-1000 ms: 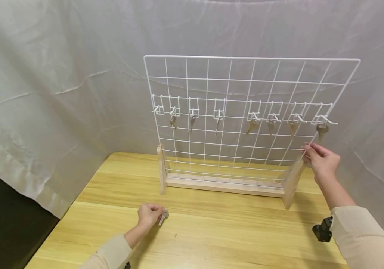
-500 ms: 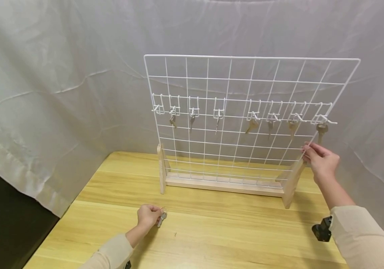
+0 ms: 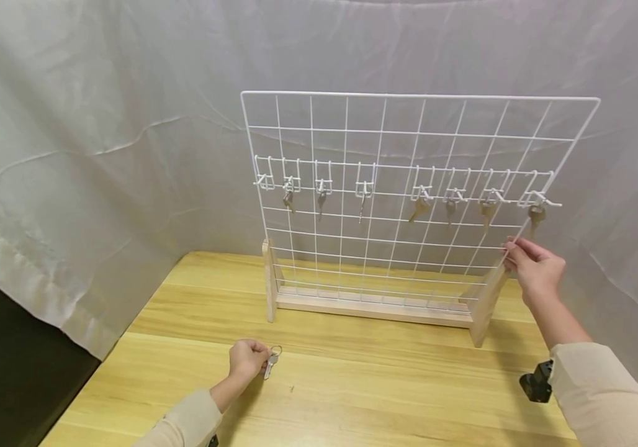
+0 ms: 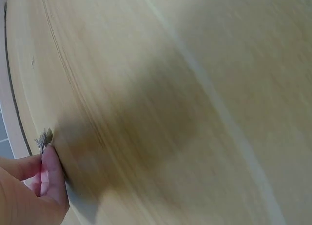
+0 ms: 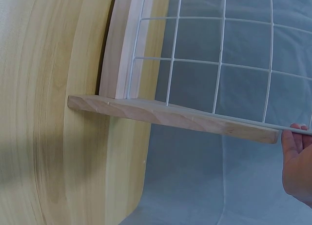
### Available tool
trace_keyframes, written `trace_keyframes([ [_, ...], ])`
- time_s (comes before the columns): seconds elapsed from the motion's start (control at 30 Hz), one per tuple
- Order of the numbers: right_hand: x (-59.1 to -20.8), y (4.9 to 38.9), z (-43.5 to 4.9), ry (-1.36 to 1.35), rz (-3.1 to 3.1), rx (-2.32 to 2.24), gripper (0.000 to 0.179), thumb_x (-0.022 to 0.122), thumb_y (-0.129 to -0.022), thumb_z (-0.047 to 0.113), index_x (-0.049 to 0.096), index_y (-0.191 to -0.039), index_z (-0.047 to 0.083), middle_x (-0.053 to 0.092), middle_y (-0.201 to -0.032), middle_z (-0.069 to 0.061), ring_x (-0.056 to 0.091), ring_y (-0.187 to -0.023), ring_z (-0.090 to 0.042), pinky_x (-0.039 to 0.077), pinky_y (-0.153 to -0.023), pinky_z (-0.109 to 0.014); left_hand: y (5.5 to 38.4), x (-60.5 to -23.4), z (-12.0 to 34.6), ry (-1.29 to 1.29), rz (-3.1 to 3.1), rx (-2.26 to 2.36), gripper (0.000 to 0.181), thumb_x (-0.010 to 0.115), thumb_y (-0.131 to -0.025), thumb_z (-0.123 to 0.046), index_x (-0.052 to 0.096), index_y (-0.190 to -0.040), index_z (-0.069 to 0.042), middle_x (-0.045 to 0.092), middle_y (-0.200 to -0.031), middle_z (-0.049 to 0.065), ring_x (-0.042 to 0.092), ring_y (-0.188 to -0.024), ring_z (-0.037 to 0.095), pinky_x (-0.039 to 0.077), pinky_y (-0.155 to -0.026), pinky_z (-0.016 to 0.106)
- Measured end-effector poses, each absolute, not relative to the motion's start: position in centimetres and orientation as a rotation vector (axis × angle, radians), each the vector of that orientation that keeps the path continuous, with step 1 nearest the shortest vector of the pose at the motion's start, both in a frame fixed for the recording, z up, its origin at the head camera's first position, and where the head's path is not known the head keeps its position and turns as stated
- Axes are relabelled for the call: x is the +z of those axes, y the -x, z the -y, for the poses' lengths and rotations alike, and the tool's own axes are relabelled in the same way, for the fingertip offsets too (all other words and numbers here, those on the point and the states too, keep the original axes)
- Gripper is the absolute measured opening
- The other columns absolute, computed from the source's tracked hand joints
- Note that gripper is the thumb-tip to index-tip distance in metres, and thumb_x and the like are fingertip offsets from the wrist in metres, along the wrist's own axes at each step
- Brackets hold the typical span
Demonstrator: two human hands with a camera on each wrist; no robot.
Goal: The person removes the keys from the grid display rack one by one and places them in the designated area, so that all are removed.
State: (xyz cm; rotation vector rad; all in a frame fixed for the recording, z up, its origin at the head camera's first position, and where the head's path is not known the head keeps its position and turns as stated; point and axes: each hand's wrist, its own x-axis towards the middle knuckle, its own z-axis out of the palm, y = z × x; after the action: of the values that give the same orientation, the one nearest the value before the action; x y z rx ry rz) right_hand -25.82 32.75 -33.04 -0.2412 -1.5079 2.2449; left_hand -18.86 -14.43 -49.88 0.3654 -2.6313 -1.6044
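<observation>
Low over the wooden table, my left hand (image 3: 248, 358) pinches a small silver key (image 3: 270, 365) with a ring (image 3: 277, 349) on it. In the left wrist view, the tip of the thumb and a finger hold that key (image 4: 45, 138), which is partly hidden. My right hand (image 3: 539, 264) grips the right edge wire of a white wire grid rack (image 3: 419, 96). The right wrist view shows this hand (image 5: 298, 173) just above the wooden side support (image 5: 170, 116). Keys hang from several white hooks along the grid, such as a brass key (image 3: 419, 208); the leftmost hook (image 3: 264, 181) carries none.
The rack stands on a pale wooden base (image 3: 372, 308) towards the back of the table (image 3: 352, 385). Grey cloth (image 3: 185, 81) hangs behind and at both sides. A dark area (image 3: 12, 360) lies beyond the table's left edge. Black wrist cameras (image 3: 537, 380) sit by the sleeves.
The key in my left hand has turned a little, and its ring now shows clearly above the fingers. The right hand stays in the same place on the grid.
</observation>
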Motion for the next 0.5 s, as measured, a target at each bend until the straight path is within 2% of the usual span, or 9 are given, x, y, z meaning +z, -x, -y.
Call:
trace_keyframes([
  [0.5,-33.46,26.06,-32.77,0.228,1.489,2.241,0.033,0.056,-0.084,-0.011,0.071,-0.071,0.015,0.071,-0.065,0.005,0.066,-0.056,-0.004,0.054,-0.056,-0.015,18.74,-49.9,14.45,-0.372,2.624,-1.604,0.009,0.062,-0.08,0.008,0.066,-0.073,0.012,0.068,-0.07,0.025,0.062,-0.05,0.015,0.056,-0.048,0.025],
])
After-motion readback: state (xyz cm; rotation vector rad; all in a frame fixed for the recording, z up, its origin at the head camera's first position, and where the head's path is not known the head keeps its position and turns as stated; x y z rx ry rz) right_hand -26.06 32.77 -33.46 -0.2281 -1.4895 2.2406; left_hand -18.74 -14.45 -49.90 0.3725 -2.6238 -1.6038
